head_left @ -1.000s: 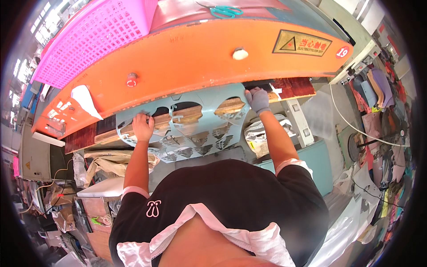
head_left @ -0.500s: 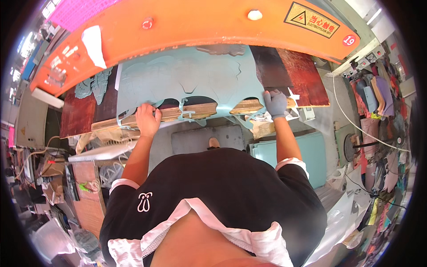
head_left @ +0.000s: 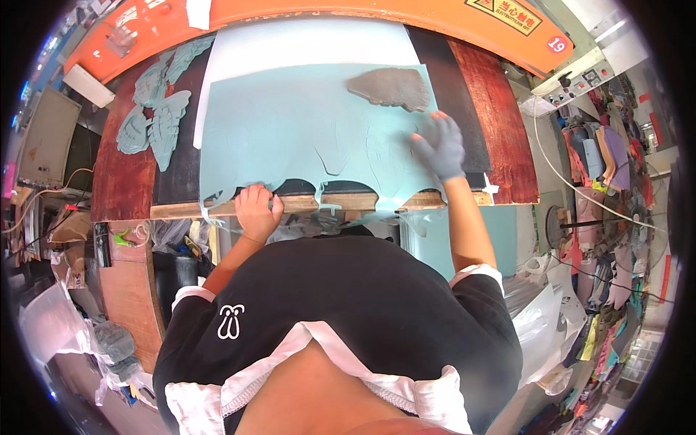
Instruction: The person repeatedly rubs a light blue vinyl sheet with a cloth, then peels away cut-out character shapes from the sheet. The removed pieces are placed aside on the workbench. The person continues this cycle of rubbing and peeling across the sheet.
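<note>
Blue sheet (head_left: 283, 119) on the board (head_left: 496, 123), judged part worked.
Near edge scalloped with openings; several cut pieces (head_left: 168, 130) lie loose at left. Broad middle remains whole but for thin lines, depth unclear; judged the portion left to do. Dark shape (head_left: 391, 88) rests on the sheet's far right. Gloved right hand (head_left: 441, 147): fingers spread, just nearer than the dark shape; blurred, contact uncertain. Left hand (head_left: 257, 210): fingers curled at near edge, tips hidden, cannot tell if gripping. Orange beam (head_left: 348, 7) cut off above.
</note>
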Tool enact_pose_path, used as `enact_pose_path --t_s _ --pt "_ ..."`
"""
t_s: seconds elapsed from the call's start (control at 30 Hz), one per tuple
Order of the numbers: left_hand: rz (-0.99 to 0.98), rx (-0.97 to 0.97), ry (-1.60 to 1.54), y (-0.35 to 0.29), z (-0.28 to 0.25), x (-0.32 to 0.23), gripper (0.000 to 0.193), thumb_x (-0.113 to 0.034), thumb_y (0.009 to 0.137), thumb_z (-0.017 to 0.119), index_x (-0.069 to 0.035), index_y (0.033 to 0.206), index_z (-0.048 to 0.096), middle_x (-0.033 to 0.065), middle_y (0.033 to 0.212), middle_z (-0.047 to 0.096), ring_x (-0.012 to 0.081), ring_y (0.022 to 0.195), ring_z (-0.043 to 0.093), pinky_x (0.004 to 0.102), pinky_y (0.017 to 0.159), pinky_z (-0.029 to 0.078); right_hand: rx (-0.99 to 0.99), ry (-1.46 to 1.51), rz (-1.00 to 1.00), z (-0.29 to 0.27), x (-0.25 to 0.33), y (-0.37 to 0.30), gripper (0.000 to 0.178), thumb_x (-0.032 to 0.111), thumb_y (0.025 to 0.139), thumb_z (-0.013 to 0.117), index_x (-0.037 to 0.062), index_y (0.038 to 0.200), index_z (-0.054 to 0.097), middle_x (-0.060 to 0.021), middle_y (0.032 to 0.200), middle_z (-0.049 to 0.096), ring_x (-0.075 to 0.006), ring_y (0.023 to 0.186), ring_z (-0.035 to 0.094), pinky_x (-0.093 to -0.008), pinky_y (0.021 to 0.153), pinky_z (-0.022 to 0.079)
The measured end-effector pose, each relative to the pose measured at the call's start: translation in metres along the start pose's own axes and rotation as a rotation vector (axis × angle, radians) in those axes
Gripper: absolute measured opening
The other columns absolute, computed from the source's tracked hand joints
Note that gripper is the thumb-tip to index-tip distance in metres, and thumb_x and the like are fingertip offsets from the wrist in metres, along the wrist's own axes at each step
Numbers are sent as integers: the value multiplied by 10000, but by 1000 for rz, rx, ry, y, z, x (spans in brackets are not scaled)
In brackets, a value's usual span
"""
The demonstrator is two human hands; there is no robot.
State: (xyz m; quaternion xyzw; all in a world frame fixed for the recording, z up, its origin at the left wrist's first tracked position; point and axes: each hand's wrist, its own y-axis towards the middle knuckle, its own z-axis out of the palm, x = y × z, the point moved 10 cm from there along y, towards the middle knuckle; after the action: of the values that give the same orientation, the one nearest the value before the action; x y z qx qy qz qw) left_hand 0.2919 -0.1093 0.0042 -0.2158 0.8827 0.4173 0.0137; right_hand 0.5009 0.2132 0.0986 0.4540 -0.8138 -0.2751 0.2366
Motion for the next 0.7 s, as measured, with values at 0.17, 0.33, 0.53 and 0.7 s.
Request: enact_pose_path --t_s 0.17,0.33,0.53,0.7 --pt "-57 38 -37 -58 -27 -22 163 -205 685 636 -91 745 536 72 858 550 270 822 518 388 743 382 359 -196 -262 51 69 41 757 412 672 729 82 1295 452 -174 1338 417 -313 1229 404 -388 1026 339" --pt "-104 15 -121 -90 -58 -43 172 -192 660 663 -98 747 548 59 869 548 258 839 518 375 751 384 772 -307 -347 74 70 27 868 442 652 713 73 1363 378 -170 1401 334 -301 1275 337 -359 1056 306" --pt "-350 -56 -449 -59 -90 -23 91 -22 702 658 -20 745 578 115 790 586 300 757 573 375 667 460 913 -307 -440 83 75 27 921 456 630 698 60 1382 341 -171 1399 328 -301 1284 321 -334 1055 305" --pt "-70 66 -383 27 -26 -76 337 -201 770 642 -70 1076 592 106 1171 561 294 1093 512 453 929 375 971 -326 -409 88 72 33 953 482 610 679 55 1386 327 -149 1362 371 -282 1246 373 -333 1035 335"
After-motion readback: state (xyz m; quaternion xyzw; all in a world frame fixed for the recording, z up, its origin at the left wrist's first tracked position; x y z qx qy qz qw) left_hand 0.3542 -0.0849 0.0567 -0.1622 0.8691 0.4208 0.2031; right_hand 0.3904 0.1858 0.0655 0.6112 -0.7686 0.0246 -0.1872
